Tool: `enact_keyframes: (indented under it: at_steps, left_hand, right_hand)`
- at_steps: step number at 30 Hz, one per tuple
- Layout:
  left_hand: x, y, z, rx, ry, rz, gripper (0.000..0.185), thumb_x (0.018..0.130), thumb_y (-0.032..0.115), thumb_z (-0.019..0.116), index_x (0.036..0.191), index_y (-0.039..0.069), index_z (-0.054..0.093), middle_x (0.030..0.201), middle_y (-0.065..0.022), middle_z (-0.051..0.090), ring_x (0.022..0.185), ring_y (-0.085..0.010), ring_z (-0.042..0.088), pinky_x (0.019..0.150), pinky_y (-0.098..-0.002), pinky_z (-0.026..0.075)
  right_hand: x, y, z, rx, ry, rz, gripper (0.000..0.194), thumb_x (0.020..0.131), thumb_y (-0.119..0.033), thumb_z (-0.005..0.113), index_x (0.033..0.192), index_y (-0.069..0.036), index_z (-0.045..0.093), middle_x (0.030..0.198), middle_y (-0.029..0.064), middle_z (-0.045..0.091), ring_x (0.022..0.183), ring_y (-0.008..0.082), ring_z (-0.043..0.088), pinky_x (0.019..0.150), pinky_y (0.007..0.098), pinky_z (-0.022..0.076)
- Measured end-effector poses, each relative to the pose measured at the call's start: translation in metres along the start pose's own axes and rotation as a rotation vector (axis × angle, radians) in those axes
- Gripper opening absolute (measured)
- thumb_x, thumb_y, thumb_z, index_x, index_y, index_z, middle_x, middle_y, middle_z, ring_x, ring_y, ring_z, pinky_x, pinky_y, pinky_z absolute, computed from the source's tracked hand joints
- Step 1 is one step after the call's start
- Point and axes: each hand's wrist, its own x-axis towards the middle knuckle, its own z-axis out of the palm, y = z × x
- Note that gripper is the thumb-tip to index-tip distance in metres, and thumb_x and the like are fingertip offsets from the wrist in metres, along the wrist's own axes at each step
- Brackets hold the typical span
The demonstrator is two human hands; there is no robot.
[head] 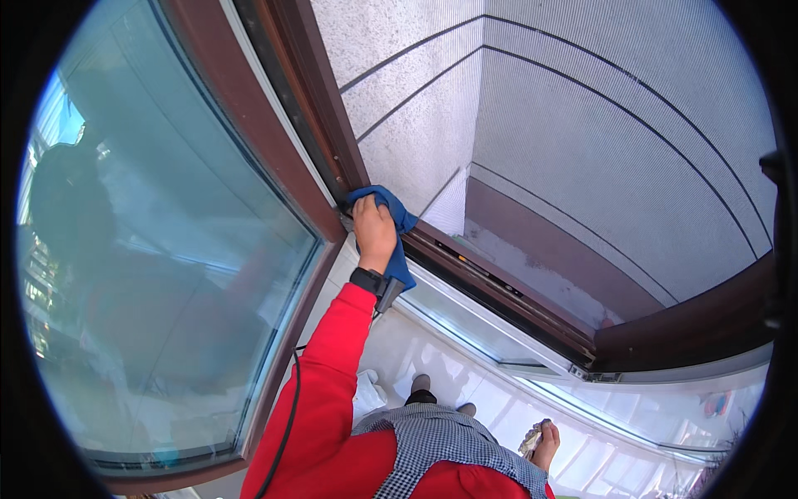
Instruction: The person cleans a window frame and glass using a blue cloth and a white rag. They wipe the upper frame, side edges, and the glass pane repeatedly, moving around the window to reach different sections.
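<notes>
My left hand [374, 232] reaches up and forward, pressing a blue cloth [400, 265] into the lower corner of a brown window frame [315, 103]. The cloth is bunched under my fingers, and one end hangs below my wrist. Beside that corner, the open glazed sash [246, 103] stands swung out to the left. The bottom rail [499, 274] of the frame runs from the cloth towards the lower right. Low at my right side, my right hand [547, 446] grips a crumpled greyish rag [532, 440], partly hidden by my fingers.
Beyond the opening is a pale, finely ribbed wall surface [561, 125] with dark curved lines. A black cable [290, 411] runs along my left sleeve. A white plastic bag [369, 394] rests near my feet on the glossy tiled floor [430, 349]. Metal hardware [578, 372] sits at the frame's right corner.
</notes>
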Motion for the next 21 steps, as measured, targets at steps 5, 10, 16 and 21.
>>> enact_keyframes:
  at_steps: [5,10,16,21]
  left_hand:
    - [-0.041,0.022,-0.004,-0.027,-0.241,0.214,0.014,0.084,0.006,0.057,0.094,-0.003,0.058,0.102,-0.0230,0.058,0.105,-0.0436,0.053,0.093,-0.0500,0.043]
    - [-0.017,0.005,-0.026,-0.014,-0.283,-0.183,0.013,0.086,0.005,0.053,0.093,-0.005,0.059,0.102,-0.0260,0.059,0.099,-0.0462,0.054,0.091,-0.0501,0.043]
    - [-0.071,0.051,0.008,-0.147,-0.232,0.104,0.021,0.093,0.005,0.053,0.109,-0.009,0.058,0.121,-0.0271,0.050,0.108,-0.0464,0.052,0.097,-0.0479,0.042]
    - [-0.150,0.143,0.009,-0.031,-0.363,0.269,0.024,0.080,0.004,0.067,0.101,-0.005,0.059,0.120,-0.0248,0.051,0.119,-0.0460,0.044,0.102,-0.0551,0.037]
  right_hand:
    - [-0.009,-0.003,0.018,-0.015,0.013,0.040,0.013,0.098,-0.017,0.060,0.098,-0.005,0.063,0.077,0.0038,0.063,0.060,0.0140,0.059,0.053,0.0279,0.0481]
    - [-0.005,-0.016,0.029,-0.028,-0.013,0.037,0.016,0.098,-0.018,0.060,0.103,-0.003,0.062,0.080,0.0037,0.063,0.064,0.0134,0.059,0.056,0.0287,0.0494]
    - [-0.011,-0.015,0.011,0.081,0.036,0.032,0.017,0.097,-0.015,0.061,0.108,-0.002,0.063,0.084,0.0040,0.064,0.069,0.0141,0.062,0.062,0.0288,0.0521]
    - [-0.022,-0.007,0.001,0.161,0.012,0.056,0.016,0.098,-0.013,0.059,0.108,-0.001,0.062,0.085,0.0043,0.065,0.068,0.0134,0.062,0.061,0.0276,0.0528]
